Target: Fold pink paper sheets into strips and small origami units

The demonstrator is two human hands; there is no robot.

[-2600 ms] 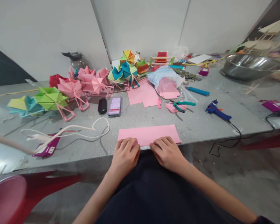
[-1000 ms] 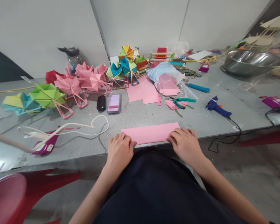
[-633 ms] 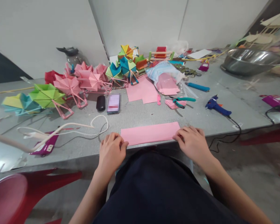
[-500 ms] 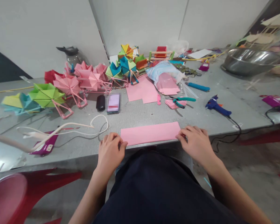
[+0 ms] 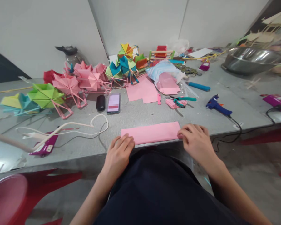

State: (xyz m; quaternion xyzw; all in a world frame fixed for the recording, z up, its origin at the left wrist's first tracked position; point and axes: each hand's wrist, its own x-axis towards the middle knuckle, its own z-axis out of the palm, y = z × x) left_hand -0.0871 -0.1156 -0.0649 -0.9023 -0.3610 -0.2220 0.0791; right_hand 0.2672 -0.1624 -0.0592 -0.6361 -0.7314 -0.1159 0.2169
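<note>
A long strip of folded pink paper (image 5: pixel 152 132) lies along the front edge of the grey table. My left hand (image 5: pixel 120 150) rests on the strip's left end, its fingers stretched out over the near corner. At the other end, my right hand (image 5: pixel 194 139) has thumb and fingertips closed on the lower right corner of the paper. Beyond the strip are teal-handled pliers (image 5: pixel 184 101) on a small stack of pink paper pieces (image 5: pixel 172 103), and larger pink sheets (image 5: pixel 141 90) lie farther back.
Folded paper wheels (image 5: pixel 67 84) in several colours stand at the back left. A white cable (image 5: pixel 70 125) loops over the table on the left. To the right are a blue glue gun (image 5: pixel 217 106) and a steel basin (image 5: pixel 253 62). A red stool (image 5: pixel 9 200) stands at lower left.
My left hand has moved right and onto the strip, going from a pinch at its left corner to fingers laid flat. My right hand has barely shifted.
</note>
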